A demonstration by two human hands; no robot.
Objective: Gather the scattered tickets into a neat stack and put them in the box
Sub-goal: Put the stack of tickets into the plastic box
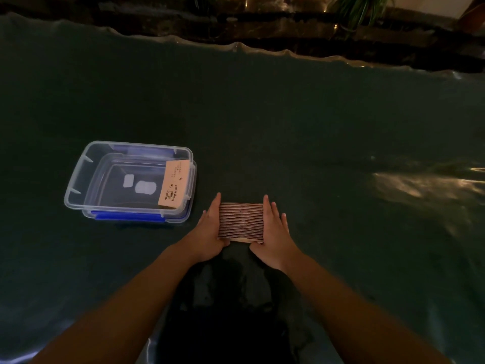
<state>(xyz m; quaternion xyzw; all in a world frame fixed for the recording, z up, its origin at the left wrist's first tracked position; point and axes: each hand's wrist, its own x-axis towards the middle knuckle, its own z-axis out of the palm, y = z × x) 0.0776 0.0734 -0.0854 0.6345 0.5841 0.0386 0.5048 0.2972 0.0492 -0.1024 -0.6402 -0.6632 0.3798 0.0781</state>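
A thick stack of tan tickets [241, 219] stands on edge on the dark green table cover, its edges facing up. My left hand [208, 232] presses flat against the stack's left side and my right hand [274, 232] against its right side, squeezing it between the palms. To the left sits a clear plastic box [78, 179] with blue clips, lid off. One tan ticket [174, 183] with a coffee cup print leans inside the box against its right wall.
The table's far edge [236, 46] runs along the top, with dark ground and plants beyond. Bright reflections mark the cover at the right [420, 185]. My dark clothing [231, 311] shows between my forearms at the near edge.
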